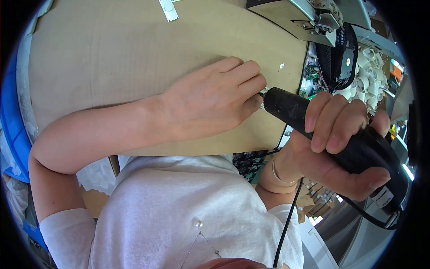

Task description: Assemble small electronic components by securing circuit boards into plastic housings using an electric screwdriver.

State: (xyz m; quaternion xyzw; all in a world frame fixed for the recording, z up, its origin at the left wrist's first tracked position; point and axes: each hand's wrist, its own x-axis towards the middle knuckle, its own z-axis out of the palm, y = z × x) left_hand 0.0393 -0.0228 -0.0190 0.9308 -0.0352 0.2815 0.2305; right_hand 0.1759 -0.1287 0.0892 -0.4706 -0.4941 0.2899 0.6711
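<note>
My right hand (333, 143) is wrapped round a black electric screwdriver (289, 107). The tool lies tilted, its narrow nose pointing left toward the fingertips of my other hand. My left hand (219, 94) rests on the brown cardboard surface (112, 54) with its fingers curled closed. Between those fingertips and the screwdriver's tip shows a sliver of a small white part (264, 90). Most of that part is hidden by my fingers, so its kind cannot be made out. The tip of the tool meets or nearly meets it.
A white strip-shaped piece (169, 10) lies at the far edge, a tiny white scrap (281, 66) nearer. A metal fixture (313, 24) stands far right. Beyond the right edge are green circuit boards (310, 80), a black mesh holder (336, 58) and piled white cylindrical parts (369, 76). The screwdriver's black cable (290, 215) hangs beside me.
</note>
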